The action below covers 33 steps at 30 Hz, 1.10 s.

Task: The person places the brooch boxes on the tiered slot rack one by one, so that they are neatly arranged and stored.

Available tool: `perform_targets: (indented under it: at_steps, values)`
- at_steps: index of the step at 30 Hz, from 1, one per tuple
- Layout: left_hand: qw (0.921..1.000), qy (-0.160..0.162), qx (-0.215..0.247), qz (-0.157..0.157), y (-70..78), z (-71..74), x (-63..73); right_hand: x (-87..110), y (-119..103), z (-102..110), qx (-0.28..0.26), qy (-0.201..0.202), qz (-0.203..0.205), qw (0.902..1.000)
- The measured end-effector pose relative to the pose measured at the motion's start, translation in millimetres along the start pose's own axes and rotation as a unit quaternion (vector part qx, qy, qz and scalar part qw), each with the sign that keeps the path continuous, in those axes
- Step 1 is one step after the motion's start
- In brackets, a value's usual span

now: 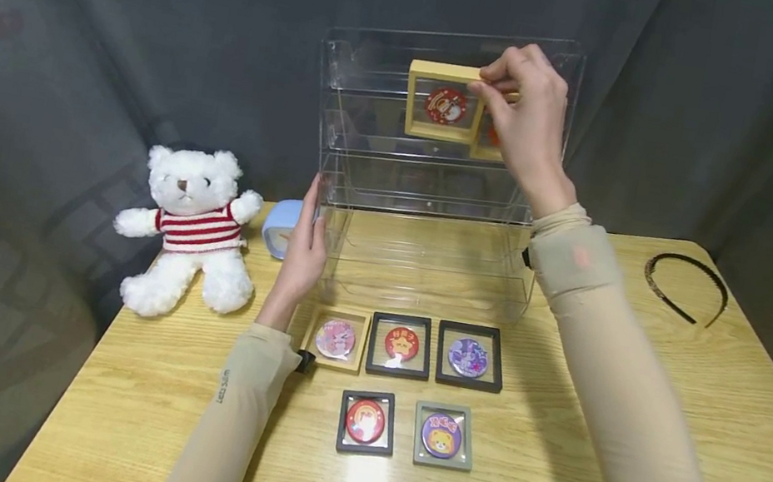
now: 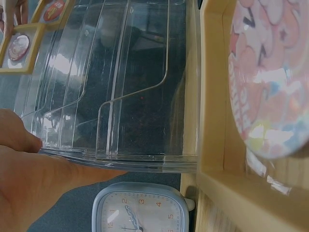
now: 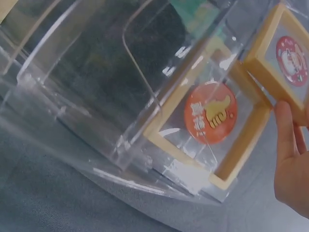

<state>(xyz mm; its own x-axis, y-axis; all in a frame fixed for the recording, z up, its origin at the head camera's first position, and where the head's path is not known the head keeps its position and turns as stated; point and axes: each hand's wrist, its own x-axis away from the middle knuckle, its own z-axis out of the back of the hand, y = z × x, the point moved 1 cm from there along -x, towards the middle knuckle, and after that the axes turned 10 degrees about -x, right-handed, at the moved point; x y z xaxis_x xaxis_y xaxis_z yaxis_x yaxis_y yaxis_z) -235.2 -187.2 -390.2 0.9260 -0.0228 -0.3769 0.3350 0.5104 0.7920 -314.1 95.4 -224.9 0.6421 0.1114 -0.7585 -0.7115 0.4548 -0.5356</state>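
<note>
A clear tiered display rack (image 1: 436,166) stands at the back of the table. My right hand (image 1: 528,112) pinches the top right corner of a yellow square frame (image 1: 448,68) with a red round badge inside. Behind that hand, partly hidden, a second yellow frame (image 3: 244,150) with an orange badge stands upright on an upper tier; the held frame is beside it, overlapping its edge in the head view. My left hand (image 1: 304,253) holds the rack's left side panel, its straight fingers along the outside and the thumb (image 2: 21,135) at the front edge.
Several framed badges, including a yellow frame (image 1: 331,365) and a grey-green one (image 1: 440,460), lie in two rows before the rack. To the left are a white teddy bear (image 1: 186,235) and a blue clock (image 1: 278,228). A dark headband (image 1: 690,262) lies at the right.
</note>
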Motion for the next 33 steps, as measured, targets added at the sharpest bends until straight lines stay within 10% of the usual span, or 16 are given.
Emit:
perform_targets:
  at_steps: [33]
  values:
    - [0.9998,0.008,0.002,-0.016,-0.1,-0.7,-1.8,8.6,10.5,-23.6,0.048,-0.033,0.034,0.9977]
